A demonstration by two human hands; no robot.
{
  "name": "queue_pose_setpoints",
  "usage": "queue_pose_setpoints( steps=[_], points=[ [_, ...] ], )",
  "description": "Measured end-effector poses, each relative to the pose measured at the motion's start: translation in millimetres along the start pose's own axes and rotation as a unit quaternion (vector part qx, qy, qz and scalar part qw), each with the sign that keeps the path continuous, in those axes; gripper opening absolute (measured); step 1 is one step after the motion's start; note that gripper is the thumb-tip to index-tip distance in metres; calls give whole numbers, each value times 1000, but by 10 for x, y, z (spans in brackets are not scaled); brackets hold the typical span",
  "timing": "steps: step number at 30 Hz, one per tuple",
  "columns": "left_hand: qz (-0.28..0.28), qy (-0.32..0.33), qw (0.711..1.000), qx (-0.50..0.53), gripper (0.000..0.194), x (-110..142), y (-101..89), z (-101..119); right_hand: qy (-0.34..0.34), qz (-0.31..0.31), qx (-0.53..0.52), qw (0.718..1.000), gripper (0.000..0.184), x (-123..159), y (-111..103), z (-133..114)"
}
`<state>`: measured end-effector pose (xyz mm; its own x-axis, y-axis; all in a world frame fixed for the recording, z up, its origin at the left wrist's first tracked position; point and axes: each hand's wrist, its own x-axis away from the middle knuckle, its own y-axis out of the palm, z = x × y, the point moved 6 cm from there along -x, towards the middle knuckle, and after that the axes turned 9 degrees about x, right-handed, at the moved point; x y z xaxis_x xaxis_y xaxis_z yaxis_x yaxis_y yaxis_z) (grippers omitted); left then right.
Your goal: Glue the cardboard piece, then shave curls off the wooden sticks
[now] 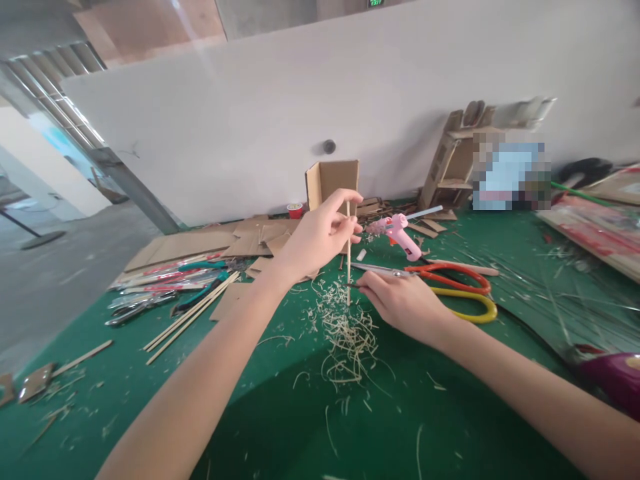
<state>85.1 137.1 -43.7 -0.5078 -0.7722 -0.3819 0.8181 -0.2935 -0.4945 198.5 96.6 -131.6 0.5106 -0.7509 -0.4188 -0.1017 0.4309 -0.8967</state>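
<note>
My left hand [323, 233] pinches the top of a thin wooden stick [349, 267] and holds it upright, its lower end resting on the green mat [310, 407]. My right hand [400, 303] is closed low against the stick's bottom part, gripping a small tool whose shape is hidden by the fingers. A pile of pale wood shavings [345, 333] lies on the mat under and in front of the stick.
Orange-handled scissors [440, 273] over a yellow-handled pair [470, 307] lie right of my right hand. A pink glue gun [400, 233] stands behind. Loose sticks [190, 317], packaged tools [165, 283], cardboard sheets [200, 243], a cardboard box [333, 181] and a cardboard model [453, 160] surround the area.
</note>
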Motion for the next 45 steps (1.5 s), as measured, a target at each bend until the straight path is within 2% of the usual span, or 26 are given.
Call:
queue_pose_setpoints(
  steps=[4, 6, 9, 14, 20, 24, 29, 32, 38, 45],
  points=[
    [53, 33, 998, 3, 20, -40, -86, 17, 64, 41, -46, 996, 26, -3, -96, 120],
    [55, 36, 998, 15, 22, -44, -93, 31, 85, 59, -61, 993, 26, -9, -158, 178],
    [43, 25, 998, 39, 26, -33, -66, 56, 81, 80, -49, 992, 28, -26, -240, 191],
    [45, 39, 998, 32, 22, 6, -39, 147, 78, 114, 31, 990, 28, -49, -356, 154],
    [59, 37, 998, 13, 19, 23, -15, 208, 85, 86, 35, 992, 26, -39, -357, 175],
    [55, 27, 998, 17, 15, 14, -9, 200, 78, 59, 10, 995, 27, -17, -281, 183],
    [48, 21, 998, 38, 16, -5, -28, 128, -1, 6, 38, 999, 22, 22, -49, 10],
    [46, 32, 997, 50, 16, -6, -35, 119, -10, 15, 40, 999, 22, 17, -28, -17],
    [42, 30, 998, 42, 15, 8, -19, 158, 74, 112, 8, 991, 24, -44, -286, 174],
    [48, 30, 998, 35, 15, -2, -25, 144, 75, 70, -74, 992, 24, -45, -245, 185]
  ],
)
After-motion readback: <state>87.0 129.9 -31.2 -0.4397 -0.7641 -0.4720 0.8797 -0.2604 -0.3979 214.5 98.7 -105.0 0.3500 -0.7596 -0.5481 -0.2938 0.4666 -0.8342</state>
